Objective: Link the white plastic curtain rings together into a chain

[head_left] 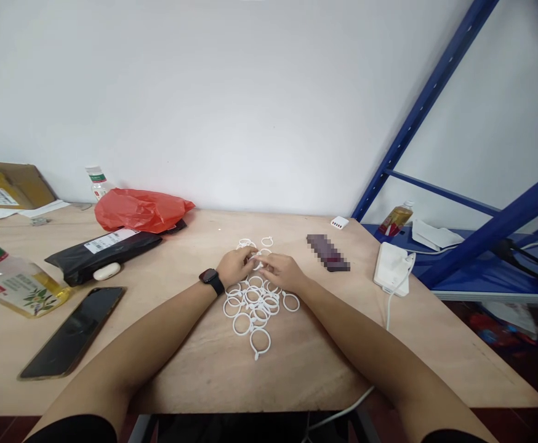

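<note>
A pile of white plastic curtain rings (253, 296), each with a small eyelet, lies in front of me on the table. My left hand (236, 267) is at the far side of the pile, fingers pinched on a white ring (264, 251). From the right, my right hand (284, 271) meets it, its thumb and fingertips closed on the same ring. The fingertips partly cover it. Several more rings (245, 243) lie just behind my hands, and one single ring (260, 340) sits nearest the front edge. A black watch (212, 281) is on my left wrist.
Left on the wooden table (181, 381) are a phone (72, 332), a bottle (20, 280), a white oval case (107, 271), a black parcel (107, 249), a red bag (142, 210) and a carton (15, 184). Right are a pixelated object (328, 252), a power strip (391, 269) and blue shelving (417, 123).
</note>
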Tool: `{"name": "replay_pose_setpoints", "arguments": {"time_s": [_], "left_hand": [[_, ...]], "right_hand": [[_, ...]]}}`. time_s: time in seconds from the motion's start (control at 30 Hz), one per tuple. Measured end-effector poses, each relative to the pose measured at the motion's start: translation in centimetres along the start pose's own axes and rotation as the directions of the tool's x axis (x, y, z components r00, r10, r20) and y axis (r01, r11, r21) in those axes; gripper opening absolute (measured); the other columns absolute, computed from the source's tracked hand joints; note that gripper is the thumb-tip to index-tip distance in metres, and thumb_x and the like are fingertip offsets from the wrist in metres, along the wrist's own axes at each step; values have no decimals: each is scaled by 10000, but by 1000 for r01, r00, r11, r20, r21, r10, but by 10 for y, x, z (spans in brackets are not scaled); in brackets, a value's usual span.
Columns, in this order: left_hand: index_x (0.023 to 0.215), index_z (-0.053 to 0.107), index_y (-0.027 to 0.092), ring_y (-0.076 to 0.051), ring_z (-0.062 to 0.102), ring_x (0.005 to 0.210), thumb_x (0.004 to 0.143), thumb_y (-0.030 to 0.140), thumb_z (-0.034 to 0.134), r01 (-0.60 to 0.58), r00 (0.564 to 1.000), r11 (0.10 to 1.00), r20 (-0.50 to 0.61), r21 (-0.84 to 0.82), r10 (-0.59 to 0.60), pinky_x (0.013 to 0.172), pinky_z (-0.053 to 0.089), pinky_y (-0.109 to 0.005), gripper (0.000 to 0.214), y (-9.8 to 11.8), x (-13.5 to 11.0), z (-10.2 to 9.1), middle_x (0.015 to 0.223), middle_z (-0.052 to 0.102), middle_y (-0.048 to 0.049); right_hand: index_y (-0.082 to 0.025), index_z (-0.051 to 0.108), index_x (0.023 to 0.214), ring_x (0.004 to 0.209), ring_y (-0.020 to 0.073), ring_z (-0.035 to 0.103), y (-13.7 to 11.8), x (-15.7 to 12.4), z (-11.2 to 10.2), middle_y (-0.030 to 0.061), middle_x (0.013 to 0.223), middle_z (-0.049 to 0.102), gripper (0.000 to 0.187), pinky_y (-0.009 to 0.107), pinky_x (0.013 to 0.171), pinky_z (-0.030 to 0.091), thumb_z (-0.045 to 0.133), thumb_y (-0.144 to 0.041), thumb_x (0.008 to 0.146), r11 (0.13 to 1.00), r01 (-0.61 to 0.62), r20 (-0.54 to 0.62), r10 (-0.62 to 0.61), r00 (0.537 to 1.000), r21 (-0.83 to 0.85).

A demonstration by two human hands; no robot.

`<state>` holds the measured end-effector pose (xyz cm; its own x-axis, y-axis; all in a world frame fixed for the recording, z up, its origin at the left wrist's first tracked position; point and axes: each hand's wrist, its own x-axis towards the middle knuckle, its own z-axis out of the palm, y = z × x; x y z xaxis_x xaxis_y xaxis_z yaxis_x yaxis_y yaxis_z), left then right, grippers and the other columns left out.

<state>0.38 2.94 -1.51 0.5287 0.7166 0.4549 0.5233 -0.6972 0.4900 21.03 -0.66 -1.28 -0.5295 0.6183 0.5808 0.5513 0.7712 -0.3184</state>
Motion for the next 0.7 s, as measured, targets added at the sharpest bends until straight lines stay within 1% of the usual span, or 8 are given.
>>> {"name": "replay_pose_setpoints", "arguments": {"time_s": [0.07, 0.13, 0.27, 0.33, 0.4, 0.5, 0.6, 0.7], "left_hand": [[1147, 599, 193, -173, 675, 805, 911, 274, 500, -25, 999, 1000, 22, 19, 24, 759, 526, -292, 268, 1, 0, 1, 912, 718, -41], [1119, 616, 193, -183, 677, 872, 935, 289, 474, -34, 999, 999, 2, 39, 34, 806, 527, -304, 251, 0, 1, 1, 971, 719, -55], [1074, 638, 190, -196, 671, 951, 967, 317, 432, 24, 992, 997, -124, 70, -16, 868, 528, -328, 264, -8, 4, 1, 1035, 717, -70], [1148, 618, 175, -211, 660, 1023, 972, 337, 427, 53, 984, 996, -176, 74, -40, 914, 524, -356, 307, -14, 4, 1, 1139, 693, -96], [1228, 583, 155, -233, 617, 1137, 974, 355, 421, 34, 982, 996, -186, 84, -18, 981, 497, -395, 362, -16, 5, 0, 1288, 618, -133], [1251, 571, 151, -253, 537, 1248, 970, 365, 432, -83, 981, 990, -166, 110, 101, 1047, 444, -442, 379, -11, 4, -2, 1391, 532, -151], [1259, 559, 175, -248, 551, 1214, 941, 380, 509, -249, 964, 961, -65, 122, 258, 1031, 445, -440, 381, -3, 2, -3, 1320, 589, -135], [1244, 559, 179, -240, 618, 1092, 939, 353, 526, -273, 961, 954, -3, 127, 275, 962, 478, -426, 353, -1, 2, -1, 1184, 667, -119]], "right_hand": [[-224, 656, 1082, 771, 155, 635, -2, 1, 0, 46, 880, 712, 193, 275, 738, 482, 559, -270, 921, 996, 68, 19, -67, 998, -50], [-212, 677, 1009, 768, 159, 637, -3, 2, 0, 50, 842, 711, 166, 276, 738, 472, 555, -296, 934, 995, 62, -10, -63, 998, -76], [-215, 697, 1007, 712, 144, 636, -1, 0, 0, 38, 803, 716, 190, 257, 717, 471, 583, -340, 920, 995, -91, -104, 87, 991, -39], [-217, 708, 999, 704, 142, 642, 1, -2, 1, 41, 824, 727, 195, 250, 705, 480, 605, -349, 900, 985, -174, -137, 170, 976, -18], [-216, 717, 979, 700, 145, 647, 3, -2, 3, 43, 838, 735, 185, 249, 695, 491, 627, -341, 876, 972, -235, -162, 231, 959, -8], [-222, 721, 975, 730, 151, 666, 4, -2, 6, 42, 890, 745, 168, 253, 708, 514, 630, -303, 859, 955, -295, -188, 295, 937, 26], [-231, 715, 1020, 767, 159, 688, 3, 0, 4, 38, 962, 748, 197, 268, 746, 533, 619, -278, 854, 940, -330, -171, 339, 925, 82], [-239, 693, 1107, 768, 165, 697, 2, 1, 2, 31, 975, 748, 285, 280, 770, 539, 608, -230, 836, 935, -340, -130, 351, 927, 98]]}}
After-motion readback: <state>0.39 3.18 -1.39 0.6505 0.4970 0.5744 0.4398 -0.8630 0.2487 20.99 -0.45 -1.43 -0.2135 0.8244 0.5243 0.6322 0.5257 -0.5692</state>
